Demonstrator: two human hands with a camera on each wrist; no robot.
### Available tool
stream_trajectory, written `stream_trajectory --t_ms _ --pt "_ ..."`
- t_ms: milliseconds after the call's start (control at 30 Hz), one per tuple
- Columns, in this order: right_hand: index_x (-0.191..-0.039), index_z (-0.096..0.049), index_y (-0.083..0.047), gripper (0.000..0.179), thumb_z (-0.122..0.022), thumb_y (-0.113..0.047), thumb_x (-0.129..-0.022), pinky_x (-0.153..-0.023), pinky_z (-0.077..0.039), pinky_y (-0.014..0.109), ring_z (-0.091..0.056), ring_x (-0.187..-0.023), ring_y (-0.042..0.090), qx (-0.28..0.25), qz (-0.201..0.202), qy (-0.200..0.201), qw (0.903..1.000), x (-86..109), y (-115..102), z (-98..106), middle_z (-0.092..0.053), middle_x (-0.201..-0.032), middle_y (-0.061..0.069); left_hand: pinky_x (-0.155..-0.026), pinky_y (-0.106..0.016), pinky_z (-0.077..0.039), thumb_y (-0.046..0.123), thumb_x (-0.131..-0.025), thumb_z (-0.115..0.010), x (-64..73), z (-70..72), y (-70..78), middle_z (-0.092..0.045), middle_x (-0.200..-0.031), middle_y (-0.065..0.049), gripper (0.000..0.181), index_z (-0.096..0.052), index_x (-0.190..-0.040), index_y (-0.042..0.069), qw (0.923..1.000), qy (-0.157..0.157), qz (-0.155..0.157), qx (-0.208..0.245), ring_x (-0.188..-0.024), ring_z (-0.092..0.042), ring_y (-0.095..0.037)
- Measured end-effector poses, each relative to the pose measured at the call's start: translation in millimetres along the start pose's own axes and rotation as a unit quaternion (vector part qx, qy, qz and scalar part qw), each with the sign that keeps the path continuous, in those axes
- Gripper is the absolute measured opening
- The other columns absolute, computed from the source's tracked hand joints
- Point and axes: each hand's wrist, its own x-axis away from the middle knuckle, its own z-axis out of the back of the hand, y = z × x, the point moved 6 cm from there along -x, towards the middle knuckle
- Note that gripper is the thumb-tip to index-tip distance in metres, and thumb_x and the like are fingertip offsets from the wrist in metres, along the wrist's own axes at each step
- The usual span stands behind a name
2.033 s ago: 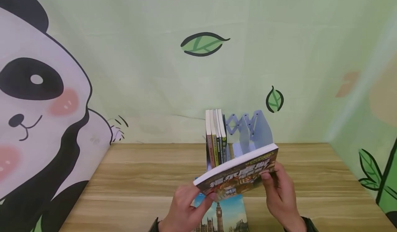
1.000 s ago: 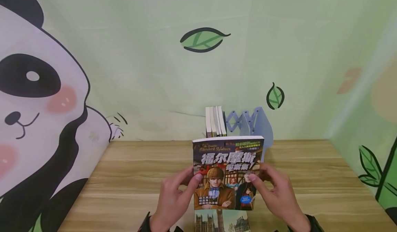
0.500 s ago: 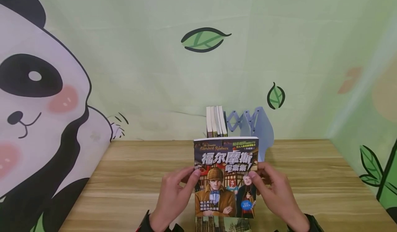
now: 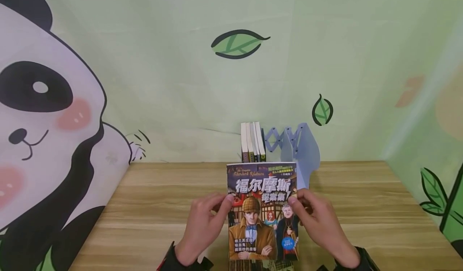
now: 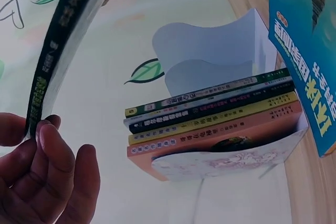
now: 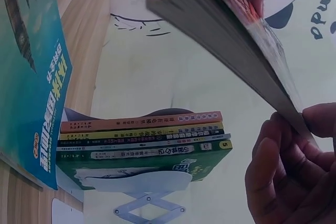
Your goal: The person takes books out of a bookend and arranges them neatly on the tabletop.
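A paperback book (image 4: 262, 222) faces the head camera, its dark cover showing a person in a brown deerstalker hat. My left hand (image 4: 207, 224) pinches its left edge, thumb on the cover. On the opposite edge, my right hand (image 4: 323, 224) grips it the same way. In the left wrist view the dark spine (image 5: 50, 61) passes between the left thumb and fingers; in the right wrist view the page edges (image 6: 226, 40) run into the right hand's pinch. Below lies a second, blue-covered book (image 5: 307, 61) with a clock tower, mostly hidden from the head view.
Behind the held book, several books (image 4: 252, 142) stand upright in a pale blue folding bookend (image 4: 305, 146). Its lattice and spare dividers extend to the right. All this is on a wood-grain table (image 4: 162, 206) before a green cloth backdrop (image 4: 162, 82) printed with a panda.
The held book was tilted with its right side raised; it has been levelled, turned to face the camera and lowered. It covers more of the blue book. Both hands keep their hold.
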Motion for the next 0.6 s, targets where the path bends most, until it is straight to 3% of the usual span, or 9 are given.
stream_trajectory --t_ms 100,333,600 --pt "-0.088 -0.061 -0.019 0.015 -0.056 -0.013 -0.1 -0.051 -0.044 0.022 -0.047 -0.054 0.0 0.011 -0.01 -0.015 0.9998 -1.4 2.5 -0.6 -0.058 -0.067 -0.012 -0.057 -0.02 -0.046 0.016 -0.099 -0.058 -1.4 -1.1 -2.6 -0.059 -0.065 0.014 0.029 -0.067 -0.072 0.021 0.9997 -0.013 0.022 -0.006 -0.06 -0.052 0.006" --pt "-0.082 -0.057 -0.023 0.021 -0.052 -0.024 -0.103 -0.054 -0.043 0.022 -0.045 -0.053 0.001 0.036 -0.039 -0.063 0.9966 -1.5 7.8 -6.1 -0.054 -0.065 -0.011 -0.053 -0.014 -0.023 0.02 -0.101 -0.055 -1.1 -6.2 -11.3 -0.034 -0.052 0.02 0.041 -0.055 -0.06 0.026 0.9967 -0.051 0.059 -0.022 -0.046 -0.026 0.005" --pt "-0.076 -0.054 -0.023 0.025 -0.054 -0.024 -0.102 -0.051 -0.039 0.021 -0.044 -0.053 -0.002 0.059 -0.021 -0.092 0.9938 -3.0 12.5 -12.5 -0.049 -0.062 -0.013 -0.053 -0.016 -0.018 0.019 -0.101 -0.054 -1.0 -11.6 -21.9 -0.026 -0.05 0.016 0.048 -0.041 -0.055 0.025 0.9902 -0.096 0.095 -0.038 -0.045 -0.019 0.002"
